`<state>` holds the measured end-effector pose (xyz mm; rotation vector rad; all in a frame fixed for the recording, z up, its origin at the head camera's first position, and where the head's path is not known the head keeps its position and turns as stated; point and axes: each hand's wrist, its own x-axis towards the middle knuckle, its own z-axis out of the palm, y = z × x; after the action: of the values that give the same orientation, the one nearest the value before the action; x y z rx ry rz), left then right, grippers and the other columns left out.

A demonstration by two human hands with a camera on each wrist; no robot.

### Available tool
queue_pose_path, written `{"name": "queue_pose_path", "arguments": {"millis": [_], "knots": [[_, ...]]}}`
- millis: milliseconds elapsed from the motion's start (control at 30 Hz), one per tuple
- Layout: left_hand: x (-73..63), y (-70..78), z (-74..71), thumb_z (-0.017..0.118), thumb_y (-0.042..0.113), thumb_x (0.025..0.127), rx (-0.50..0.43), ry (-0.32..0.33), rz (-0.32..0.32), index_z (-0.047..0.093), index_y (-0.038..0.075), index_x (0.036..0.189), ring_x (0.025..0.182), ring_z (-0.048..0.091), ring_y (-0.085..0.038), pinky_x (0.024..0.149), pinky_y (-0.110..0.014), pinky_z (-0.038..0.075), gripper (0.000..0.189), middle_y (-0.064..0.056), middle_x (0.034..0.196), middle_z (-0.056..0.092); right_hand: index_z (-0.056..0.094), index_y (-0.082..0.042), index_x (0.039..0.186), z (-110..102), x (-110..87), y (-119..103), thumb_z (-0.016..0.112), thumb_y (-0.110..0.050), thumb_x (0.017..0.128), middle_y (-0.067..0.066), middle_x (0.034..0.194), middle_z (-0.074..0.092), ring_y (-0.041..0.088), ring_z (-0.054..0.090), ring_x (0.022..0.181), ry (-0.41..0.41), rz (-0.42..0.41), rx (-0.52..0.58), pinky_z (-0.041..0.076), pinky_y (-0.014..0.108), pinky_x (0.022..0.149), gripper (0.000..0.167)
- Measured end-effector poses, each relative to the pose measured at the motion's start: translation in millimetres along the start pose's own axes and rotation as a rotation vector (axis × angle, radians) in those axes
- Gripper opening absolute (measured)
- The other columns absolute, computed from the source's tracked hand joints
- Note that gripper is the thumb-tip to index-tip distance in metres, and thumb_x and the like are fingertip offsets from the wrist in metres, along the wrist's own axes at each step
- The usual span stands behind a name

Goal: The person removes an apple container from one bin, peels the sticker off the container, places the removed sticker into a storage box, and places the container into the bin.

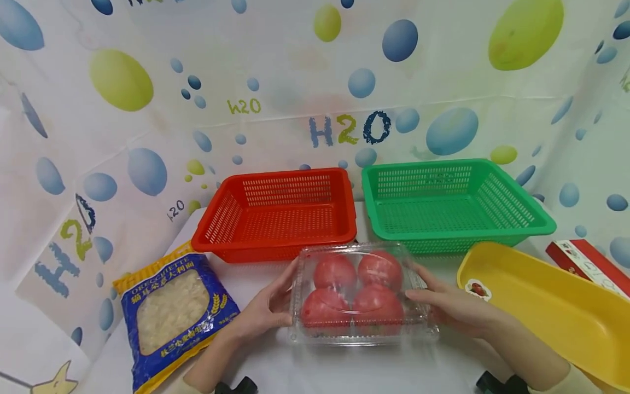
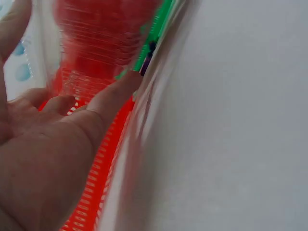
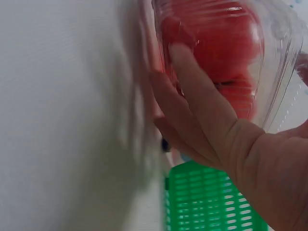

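Observation:
A clear plastic clamshell box point(image 1: 363, 340) with several red tomatoes point(image 1: 378, 309) inside is between the two hands, in front of the baskets. My left hand point(image 1: 270, 306) grips its left side, thumb near the front and fingers around the edge. On the opposite side my right hand point(image 1: 455, 306) holds the box, its thumb over the lid's edge. In the right wrist view, fingers point(image 3: 207, 96) lie along the box wall, with red tomato showing through. The left wrist view has the left hand's fingers point(image 2: 115, 98) by the box, partly blurred. Whether the box touches the table is unclear.
Behind the box stand a red basket point(image 1: 285, 253) and a green basket point(image 1: 458, 235). A blue-and-yellow pasta bag point(image 1: 172, 306) lies at the left. To the right are a yellow tray point(image 1: 556, 312) and a red-and-white box point(image 1: 590, 265). A patterned cloth point(image 1: 295, 65) hangs behind.

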<state>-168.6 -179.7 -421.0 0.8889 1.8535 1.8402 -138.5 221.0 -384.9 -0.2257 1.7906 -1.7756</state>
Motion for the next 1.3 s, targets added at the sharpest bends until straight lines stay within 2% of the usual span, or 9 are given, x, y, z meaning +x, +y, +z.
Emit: {"name": "queue_pose_path", "arguments": {"millis": [133,233,367,467,667,767,1000,1167,1300], "knots": [[-3.0,7.8,6.1,0.078,0.032,0.089,-0.049,-0.007,0.024,0.012,0.025,0.164,0.151,0.014,-0.040,0.114,-0.034,0.033,0.100,0.000,0.169,0.005,-0.011,-0.023,0.162,-4,-7.4,-4,0.049,-0.030,0.107,0.031,0.157,0.018,0.037,0.046,0.131,-0.042,0.013,0.001,0.046,0.049,0.101,0.081],[-5.1,15.8,10.6,0.079,0.022,0.090,-0.092,0.010,0.026,0.013,0.025,0.164,0.149,0.017,-0.043,0.113,-0.040,0.036,0.099,0.001,0.170,0.004,-0.013,-0.021,0.162,-3,-10.5,-8,0.046,-0.034,0.106,0.029,0.148,0.035,0.034,0.049,0.127,-0.049,0.021,-0.002,0.047,0.050,0.101,0.082],[-9.7,26.2,13.4,0.077,0.016,0.091,-0.130,0.031,0.007,0.014,0.027,0.164,0.149,0.017,-0.043,0.109,-0.042,0.040,0.097,0.001,0.169,0.006,-0.015,-0.019,0.161,0,-12.6,-13,0.046,-0.034,0.106,0.026,0.148,0.037,0.030,0.051,0.124,-0.044,0.023,0.004,0.050,0.047,0.099,0.083],[-13.1,34.0,13.5,0.075,0.022,0.093,-0.135,0.038,0.010,0.014,0.024,0.164,0.150,0.017,-0.042,0.109,-0.040,0.041,0.094,-0.003,0.169,0.007,-0.014,-0.019,0.161,4,-13.7,-17,0.046,-0.033,0.106,0.025,0.146,0.040,0.030,0.056,0.119,-0.035,0.000,0.019,0.053,0.047,0.095,0.083],[-14.7,54.5,7.9,0.070,0.022,0.095,-0.135,0.068,0.072,0.014,0.022,0.164,0.151,0.016,-0.036,0.108,-0.041,0.042,0.089,-0.006,0.169,0.010,-0.007,-0.020,0.163,14,-9.7,-33,0.047,-0.033,0.104,0.023,0.150,0.036,0.027,0.055,0.121,0.035,-0.076,0.045,0.055,0.048,0.092,0.081],[-16.6,61.9,4.9,0.063,0.014,0.097,-0.139,0.114,0.080,0.013,0.023,0.164,0.150,0.025,-0.030,0.105,-0.044,0.045,0.084,-0.008,0.169,0.010,0.000,-0.019,0.163,20,-5.1,-44,0.047,-0.034,0.103,0.022,0.147,0.038,0.027,0.054,0.120,0.063,-0.096,0.059,0.054,0.048,0.092,0.078],[-24.9,66.1,6.0,0.048,0.018,0.105,-0.245,0.339,0.003,0.021,0.024,0.163,0.139,0.044,-0.018,0.100,-0.044,0.049,0.064,-0.006,0.164,0.025,0.008,-0.016,0.163,23,5.8,-71,0.049,-0.035,0.102,0.019,0.151,0.037,0.027,0.056,0.120,0.066,-0.141,0.081,0.054,0.044,0.093,0.076],[-23.2,65.1,4.7,0.047,0.021,0.108,-0.301,0.629,-0.051,0.031,0.009,0.159,0.127,0.058,-0.020,0.090,-0.041,0.056,0.055,0.002,0.145,0.056,0.010,-0.017,0.162,21,14.8,-91,0.049,-0.037,0.101,0.018,0.150,0.034,0.030,0.050,0.123,0.067,-0.163,0.038,0.056,0.046,0.090,0.075],[-22.8,62.4,-2.5,0.054,0.030,0.106,-0.362,0.831,-0.106,0.039,0.010,0.154,0.119,0.064,-0.020,0.090,-0.040,0.056,0.054,0.002,0.136,0.063,0.012,-0.018,0.162,23,27.4,-106,0.052,-0.039,0.100,0.017,0.150,0.033,0.034,0.046,0.126,0.091,-0.160,0.055,0.056,0.045,0.089,0.077]]}}
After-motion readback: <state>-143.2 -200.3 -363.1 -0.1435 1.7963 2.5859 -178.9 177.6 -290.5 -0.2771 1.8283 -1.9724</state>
